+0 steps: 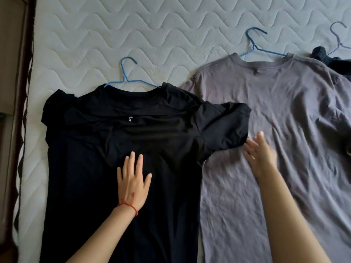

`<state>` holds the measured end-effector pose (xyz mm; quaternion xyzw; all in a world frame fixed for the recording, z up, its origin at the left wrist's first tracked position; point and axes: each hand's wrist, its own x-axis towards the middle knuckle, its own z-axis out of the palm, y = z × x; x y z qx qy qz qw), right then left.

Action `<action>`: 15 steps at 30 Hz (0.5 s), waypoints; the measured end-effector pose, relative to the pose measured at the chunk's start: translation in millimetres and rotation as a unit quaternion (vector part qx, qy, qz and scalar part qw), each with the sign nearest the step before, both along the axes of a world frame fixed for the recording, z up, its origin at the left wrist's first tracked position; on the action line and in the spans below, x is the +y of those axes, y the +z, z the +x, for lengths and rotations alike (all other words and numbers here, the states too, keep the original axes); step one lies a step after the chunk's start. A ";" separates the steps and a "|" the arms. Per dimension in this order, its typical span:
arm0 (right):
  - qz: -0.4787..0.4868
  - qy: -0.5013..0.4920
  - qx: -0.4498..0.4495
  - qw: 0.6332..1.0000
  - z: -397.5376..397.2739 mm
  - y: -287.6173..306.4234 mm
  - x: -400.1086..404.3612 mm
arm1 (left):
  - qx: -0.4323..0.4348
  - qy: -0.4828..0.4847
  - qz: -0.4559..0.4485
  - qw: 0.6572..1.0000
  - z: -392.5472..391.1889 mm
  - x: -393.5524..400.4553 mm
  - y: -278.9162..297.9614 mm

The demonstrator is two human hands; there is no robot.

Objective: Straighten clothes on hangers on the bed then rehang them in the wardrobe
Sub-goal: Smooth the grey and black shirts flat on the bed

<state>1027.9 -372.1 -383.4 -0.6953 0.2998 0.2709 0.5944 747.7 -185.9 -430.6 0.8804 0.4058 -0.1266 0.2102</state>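
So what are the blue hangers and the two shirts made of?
The two thin blue hangers look like coated wire: slim, bent, matte. The black T-shirt seems a smooth knit, perhaps synthetic, with soft folds. The grey-purple T-shirt looks like cotton jersey, finely wrinkled all over.

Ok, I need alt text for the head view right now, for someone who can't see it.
A person's left hand presses flat on a black T-shirt on a blue hanger, laid on a quilted mattress. The right hand, blurred, is open over a grey T-shirt on its own blue hanger, by the black shirt's sleeve.
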 end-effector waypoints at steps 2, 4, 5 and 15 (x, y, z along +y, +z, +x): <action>-0.030 0.023 0.000 0.999 -15.1 -8.4 6.5 | 0.018 -0.022 0.003 1.000 -11.4 -14.4 -2.4; -0.065 0.045 -0.015 0.997 -20.1 -15.1 15.5 | 0.033 -0.044 0.008 0.998 -21.3 -23.0 -3.5; -0.087 0.065 -0.024 0.994 -20.6 -16.5 21.9 | 0.036 -0.052 0.013 0.998 -24.9 -24.3 -4.3; -0.339 0.104 -0.031 0.934 -37.1 -2.2 -4.2 | 0.015 -0.106 0.021 0.994 -36.0 -12.3 -5.1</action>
